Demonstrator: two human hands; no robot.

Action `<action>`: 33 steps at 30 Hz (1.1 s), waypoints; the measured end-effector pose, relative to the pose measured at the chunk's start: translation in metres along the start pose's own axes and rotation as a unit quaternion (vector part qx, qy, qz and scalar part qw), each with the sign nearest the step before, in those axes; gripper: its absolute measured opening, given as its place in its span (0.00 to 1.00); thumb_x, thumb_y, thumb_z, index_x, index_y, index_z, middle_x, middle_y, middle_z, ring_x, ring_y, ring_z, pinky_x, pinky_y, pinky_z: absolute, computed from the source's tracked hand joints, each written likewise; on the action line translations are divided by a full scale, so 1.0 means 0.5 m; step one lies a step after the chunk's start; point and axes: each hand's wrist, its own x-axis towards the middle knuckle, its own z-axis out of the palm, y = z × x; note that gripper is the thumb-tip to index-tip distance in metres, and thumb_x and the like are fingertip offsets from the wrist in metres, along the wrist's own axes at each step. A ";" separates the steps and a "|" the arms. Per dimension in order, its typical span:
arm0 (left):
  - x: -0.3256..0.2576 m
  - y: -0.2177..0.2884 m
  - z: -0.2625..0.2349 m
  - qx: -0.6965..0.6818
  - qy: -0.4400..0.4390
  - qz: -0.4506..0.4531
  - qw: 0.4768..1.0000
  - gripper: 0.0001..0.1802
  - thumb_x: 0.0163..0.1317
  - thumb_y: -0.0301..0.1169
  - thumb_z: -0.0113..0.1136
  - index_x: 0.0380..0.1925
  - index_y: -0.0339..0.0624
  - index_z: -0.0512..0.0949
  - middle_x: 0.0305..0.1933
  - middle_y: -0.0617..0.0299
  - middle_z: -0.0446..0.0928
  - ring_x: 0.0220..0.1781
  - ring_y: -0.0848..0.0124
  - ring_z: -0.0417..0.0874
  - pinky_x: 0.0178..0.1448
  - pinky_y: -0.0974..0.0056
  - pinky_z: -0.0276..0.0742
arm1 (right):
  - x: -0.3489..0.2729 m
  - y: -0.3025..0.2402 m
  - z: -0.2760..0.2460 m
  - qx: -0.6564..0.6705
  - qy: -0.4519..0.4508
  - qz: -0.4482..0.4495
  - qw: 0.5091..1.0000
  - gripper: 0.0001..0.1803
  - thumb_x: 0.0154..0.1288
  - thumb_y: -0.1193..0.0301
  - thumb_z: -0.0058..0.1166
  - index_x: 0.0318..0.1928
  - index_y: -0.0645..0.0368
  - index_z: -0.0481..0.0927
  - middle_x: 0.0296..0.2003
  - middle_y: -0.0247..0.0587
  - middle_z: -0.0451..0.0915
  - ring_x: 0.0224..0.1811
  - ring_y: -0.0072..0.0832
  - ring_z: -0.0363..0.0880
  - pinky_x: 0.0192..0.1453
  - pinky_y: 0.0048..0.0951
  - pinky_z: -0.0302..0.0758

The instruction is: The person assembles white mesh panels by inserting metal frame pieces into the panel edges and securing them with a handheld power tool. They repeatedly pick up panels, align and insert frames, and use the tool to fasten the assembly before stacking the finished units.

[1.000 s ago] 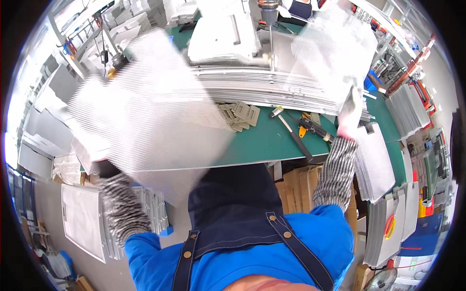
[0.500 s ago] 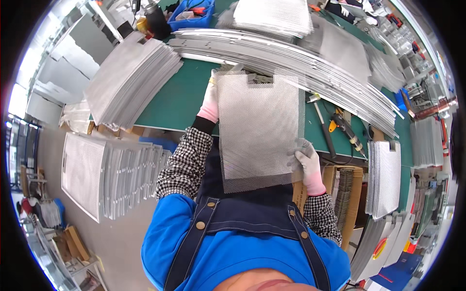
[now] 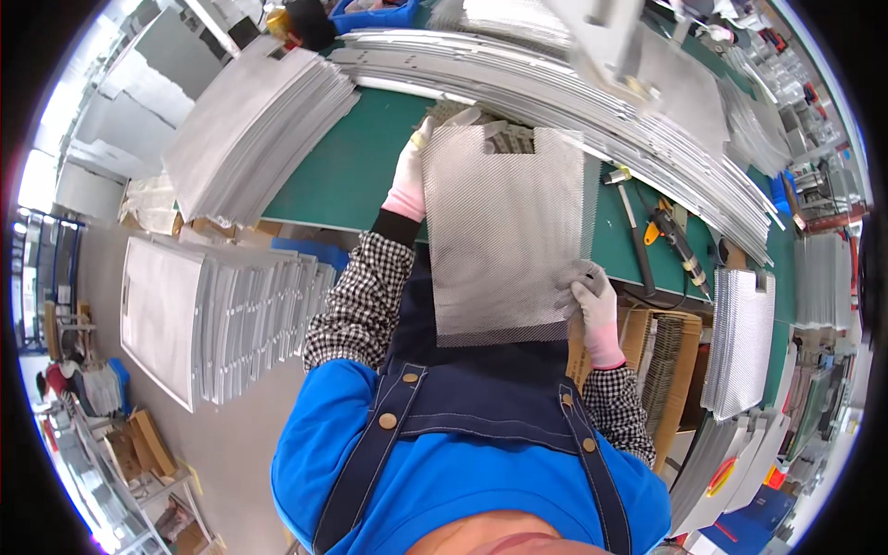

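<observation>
A rectangular silvery metal mesh sheet (image 3: 504, 236) with a notch in its top edge hangs before my chest, its top over the green table's front edge. My left hand (image 3: 413, 174), in a white and pink glove, is closed at its upper left edge; part of the fingers is hidden behind the mesh. At the lower right edge my right hand (image 3: 594, 303), gloved alike, pinches the sheet between thumb and fingers. Small grey metal pieces (image 3: 514, 139) show through the notch. Whether the mesh is one layer or more I cannot tell.
Long metal strips (image 3: 444, 57) lie across the green table (image 3: 319, 190). A hammer (image 3: 636, 236) and a power screwdriver (image 3: 680, 242) rest at right. Mesh stacks stand left (image 3: 250, 129) and right (image 3: 740, 342); framed panels (image 3: 166, 314) stand lower left. A blurred pale object (image 3: 601, 37) overhangs the far side.
The mesh layers, offset before, now look nearly lined up. My right hand has shifted slightly up along the edge. The view has shifted, and a pale blurred object has come in at the top.
</observation>
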 end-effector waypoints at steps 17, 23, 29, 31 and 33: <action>0.035 -0.004 -0.014 -0.102 0.047 -0.040 0.993 0.41 0.74 0.61 0.40 0.70 0.35 0.64 0.63 0.39 0.72 0.63 0.51 0.76 0.66 0.49 0.76 | 0.110 -0.187 0.189 -0.645 -0.087 -0.495 0.575 0.52 0.62 0.40 0.53 0.74 0.65 0.58 0.76 0.52 0.54 0.80 0.49 0.48 0.81 0.50 0.45; 0.032 0.015 0.005 0.005 -0.055 0.020 0.998 0.46 0.69 0.65 0.46 0.70 0.35 0.62 0.61 0.43 0.73 0.60 0.56 0.76 0.63 0.52 0.78 | 0.098 -0.106 0.376 -0.591 -0.171 -0.432 0.659 0.57 0.60 0.40 0.57 0.74 0.71 0.52 0.75 0.62 0.51 0.79 0.55 0.46 0.81 0.53 0.41; 0.032 0.016 -0.018 -0.117 -0.016 0.000 0.993 0.41 0.73 0.61 0.43 0.70 0.37 0.64 0.61 0.43 0.74 0.56 0.53 0.77 0.60 0.48 0.79 | 0.084 -0.065 0.389 -0.553 -0.247 -0.450 0.657 0.52 0.61 0.47 0.59 0.74 0.68 0.55 0.75 0.65 0.52 0.78 0.57 0.49 0.81 0.52 0.43; 0.030 0.011 -0.034 -0.144 -0.022 0.003 0.989 0.40 0.73 0.60 0.43 0.69 0.37 0.64 0.61 0.43 0.74 0.57 0.55 0.78 0.61 0.48 0.79 | 0.063 -0.051 0.368 -0.497 -0.299 -0.468 0.667 0.52 0.60 0.50 0.63 0.73 0.70 0.54 0.73 0.72 0.50 0.77 0.63 0.48 0.81 0.53 0.45; 0.031 0.011 -0.065 -0.127 0.005 0.006 0.992 0.40 0.73 0.59 0.44 0.69 0.36 0.63 0.62 0.42 0.73 0.61 0.52 0.76 0.62 0.46 0.78 | 0.041 -0.035 0.344 -0.456 -0.367 -0.452 0.673 0.52 0.58 0.53 0.65 0.73 0.69 0.53 0.72 0.76 0.49 0.75 0.67 0.50 0.79 0.53 0.50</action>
